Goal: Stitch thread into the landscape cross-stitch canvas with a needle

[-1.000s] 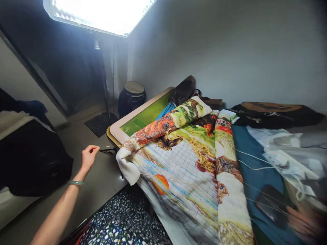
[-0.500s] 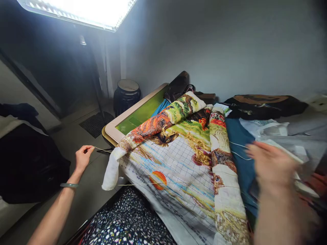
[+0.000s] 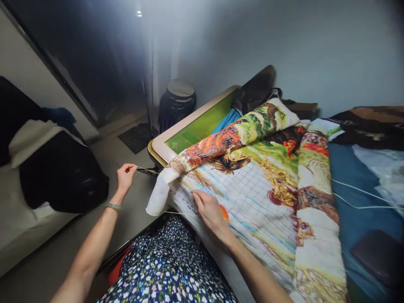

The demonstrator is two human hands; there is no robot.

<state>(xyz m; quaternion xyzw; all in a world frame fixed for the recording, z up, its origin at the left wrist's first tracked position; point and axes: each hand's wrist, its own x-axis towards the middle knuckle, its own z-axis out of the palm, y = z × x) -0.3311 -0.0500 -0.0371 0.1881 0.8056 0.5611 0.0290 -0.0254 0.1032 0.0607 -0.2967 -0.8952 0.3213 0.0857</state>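
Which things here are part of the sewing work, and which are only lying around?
In use: left hand pinching the thread; right hand on the embroidery cloth.

Lying about: black bag, dark stool, white cable, dark flat object.

Home room: cluttered table (image 3: pixel 164 145), embroidery cloth (image 3: pixel 252 185), floor vent (image 3: pixel 137 136).
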